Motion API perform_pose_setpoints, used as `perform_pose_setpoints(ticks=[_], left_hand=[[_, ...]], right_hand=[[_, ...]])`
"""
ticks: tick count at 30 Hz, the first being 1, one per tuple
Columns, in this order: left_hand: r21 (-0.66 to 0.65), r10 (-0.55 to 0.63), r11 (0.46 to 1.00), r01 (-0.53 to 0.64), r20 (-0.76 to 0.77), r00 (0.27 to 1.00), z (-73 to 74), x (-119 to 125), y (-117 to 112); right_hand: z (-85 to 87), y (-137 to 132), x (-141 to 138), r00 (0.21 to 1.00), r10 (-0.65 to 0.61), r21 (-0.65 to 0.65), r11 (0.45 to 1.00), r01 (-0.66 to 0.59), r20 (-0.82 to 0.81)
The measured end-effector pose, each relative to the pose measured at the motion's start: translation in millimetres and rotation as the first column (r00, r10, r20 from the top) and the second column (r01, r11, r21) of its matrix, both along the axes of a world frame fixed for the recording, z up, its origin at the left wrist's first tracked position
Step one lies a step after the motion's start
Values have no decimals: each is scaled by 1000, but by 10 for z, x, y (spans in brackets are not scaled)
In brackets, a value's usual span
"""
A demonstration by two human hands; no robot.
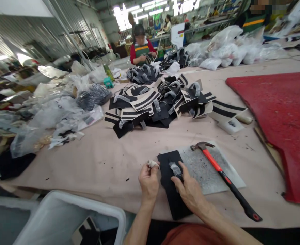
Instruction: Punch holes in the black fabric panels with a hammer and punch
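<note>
A long black panel (170, 192) lies on the table in front of me, with a plastic-wrapped handle (175, 169) standing out of its upper part. My right hand (192, 190) is closed about this handle, thumb on the near side and forefinger along the right. Just left of the panel, my left hand (149, 182) pinches a small white crumpled wad (153, 164), too small to tell whether cloth or tape. To the right, a claw hammer (223, 175) with a red and black grip rests partly on a grey metal plate (216, 166), its head pointing away from me.
Beyond is a heap of black and beige striped panels (144, 102). Plastic bags (60, 112) crowd the left, and others (229, 47) lie at the back. A red sheet (274, 102) covers the right side. At lower left stands a white bin (55, 200). Across the table works another person (142, 51).
</note>
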State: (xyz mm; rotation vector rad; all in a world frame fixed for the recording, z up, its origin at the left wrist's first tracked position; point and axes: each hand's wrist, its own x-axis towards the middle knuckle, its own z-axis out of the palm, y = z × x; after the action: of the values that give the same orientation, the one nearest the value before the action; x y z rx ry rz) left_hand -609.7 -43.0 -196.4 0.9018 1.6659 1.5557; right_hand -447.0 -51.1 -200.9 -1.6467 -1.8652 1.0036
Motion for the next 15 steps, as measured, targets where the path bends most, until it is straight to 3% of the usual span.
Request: perform_pose_setpoints(ticks=[5, 8, 15], left_hand=[[33, -98, 995, 98, 7, 995, -39, 112, 386], [23, -164, 986, 164, 17, 986, -119, 174, 534], [-5, -216, 976, 217, -82, 973, -360, 230, 543]], right_hand=[[-32, 34, 25, 999, 42, 107, 993, -45, 32], [-87, 68, 48, 1000, 22, 94, 995, -22, 3], [-123, 134, 23, 929, -108, -224, 974, 28, -353]])
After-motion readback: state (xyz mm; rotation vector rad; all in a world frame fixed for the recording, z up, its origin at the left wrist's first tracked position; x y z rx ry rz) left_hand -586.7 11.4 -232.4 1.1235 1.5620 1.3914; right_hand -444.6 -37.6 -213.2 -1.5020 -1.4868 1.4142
